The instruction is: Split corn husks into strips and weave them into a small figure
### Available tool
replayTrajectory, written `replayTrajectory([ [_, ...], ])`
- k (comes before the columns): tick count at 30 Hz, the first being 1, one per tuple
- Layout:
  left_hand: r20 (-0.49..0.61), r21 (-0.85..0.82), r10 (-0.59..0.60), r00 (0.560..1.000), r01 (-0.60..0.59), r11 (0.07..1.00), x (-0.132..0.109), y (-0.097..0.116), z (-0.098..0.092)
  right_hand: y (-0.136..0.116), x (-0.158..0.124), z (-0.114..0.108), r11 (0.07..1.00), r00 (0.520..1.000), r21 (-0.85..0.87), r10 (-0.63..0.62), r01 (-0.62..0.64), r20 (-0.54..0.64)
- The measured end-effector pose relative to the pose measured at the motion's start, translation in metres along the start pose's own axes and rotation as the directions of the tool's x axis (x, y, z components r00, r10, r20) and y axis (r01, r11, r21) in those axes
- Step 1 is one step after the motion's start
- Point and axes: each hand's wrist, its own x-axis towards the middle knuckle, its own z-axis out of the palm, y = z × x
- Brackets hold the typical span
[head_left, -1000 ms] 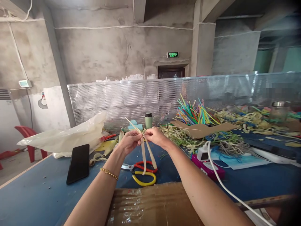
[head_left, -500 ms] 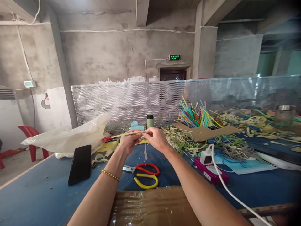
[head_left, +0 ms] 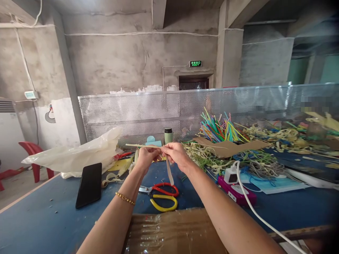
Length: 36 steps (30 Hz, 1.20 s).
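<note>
My left hand [head_left: 146, 157] is closed, fingers pinching a thin pale stick [head_left: 135, 145] that points out to the left, nearly level. Pressed against its fingertips, my right hand [head_left: 177, 154] pinches at the stick's right end. From between the hands a flat pale strip [head_left: 169, 173] hangs down; whether it is wound round the stick is hidden by the fingers. Below them, scissors [head_left: 149, 190] with one red and one yellow handle lie open on the blue table [head_left: 39, 225].
Flattened cardboard [head_left: 174, 233] lies nearest me. At left are a black phone [head_left: 89, 185] and a plastic bag [head_left: 76, 153]. A green bottle [head_left: 168, 137] stands behind my hands. Rightward are coloured sticks [head_left: 221, 128], tangled strips [head_left: 205, 158] and a purple box [head_left: 246, 199] with a white cable.
The stick's left end has swung up to nearly level. The hanging strip has shifted right and shows more length. At far right, blurred pale strips have come up before the jar.
</note>
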Motion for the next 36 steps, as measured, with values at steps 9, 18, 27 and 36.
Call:
replayTrajectory([
  [9,-0.167,0.016,0.209,0.964,-0.209,0.978,0.001,0.000,0.003,0.004,-0.006,0.022,0.911,0.988,0.382,0.133,-0.154,0.082],
  [18,-0.053,-0.219,0.027,0.998,-0.038,0.975,0.002,-0.001,0.001,-0.002,0.008,-0.016,0.883,0.916,-0.412,-0.335,0.224,-0.221],
  [27,0.021,-0.242,-0.029,0.999,0.033,0.970,-0.001,0.005,0.002,0.004,0.009,-0.011,0.949,0.974,-0.231,-0.225,0.213,-0.026],
  [36,-0.040,-0.224,-0.046,0.998,0.036,0.974,-0.003,0.011,0.002,-0.004,0.003,-0.007,0.980,0.983,-0.083,-0.181,0.183,0.033],
])
